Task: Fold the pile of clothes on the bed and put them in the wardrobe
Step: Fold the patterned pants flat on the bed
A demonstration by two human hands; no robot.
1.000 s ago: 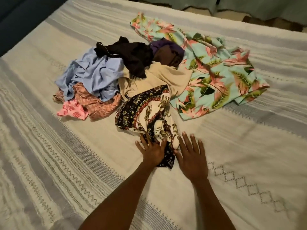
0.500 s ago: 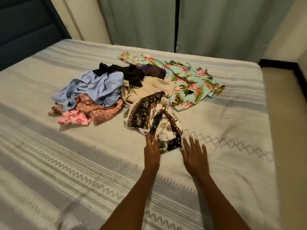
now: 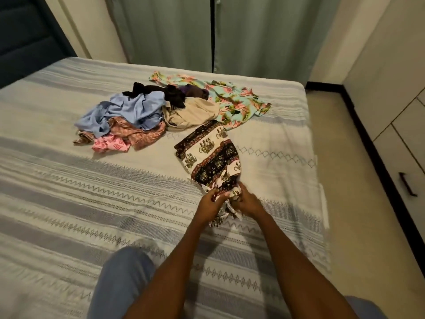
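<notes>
Knee: a leg in blue cloth (image 3: 122, 279) is resting on the bedspread at the near edge, left of both forearms.
Left hand: the left hand (image 3: 210, 202) is gripping the near end of the elephant-print garment (image 3: 210, 155), fingers curled into the bunched cloth.
Right hand: the right hand (image 3: 247, 200) is pinching the same bunched end, just beside the left; its fingertips are partly hidden by the fabric.
Garment: it is lying stretched out on the bed (image 3: 69, 203), running from the hands away toward the pile, its far end touching the beige piece.
Pile: the remaining clothes are sitting heaped past the middle of the bed: a pink piece (image 3: 111, 146) nearest, a rust patterned one (image 3: 138, 134), light blue cloth (image 3: 128, 111), a beige garment (image 3: 193, 113), black cloth (image 3: 170, 93), a dark purple item (image 3: 195, 90), and a floral teal shirt (image 3: 234, 100) spreading out to the right.
Writing: a small dark label on the beige garment is showing, too small to read.
Surroundings: closed green doors (image 3: 207, 33) are standing beyond the bed; pale drawers with a dark handle (image 3: 407, 184) are lining the right side, across a strip of floor.
</notes>
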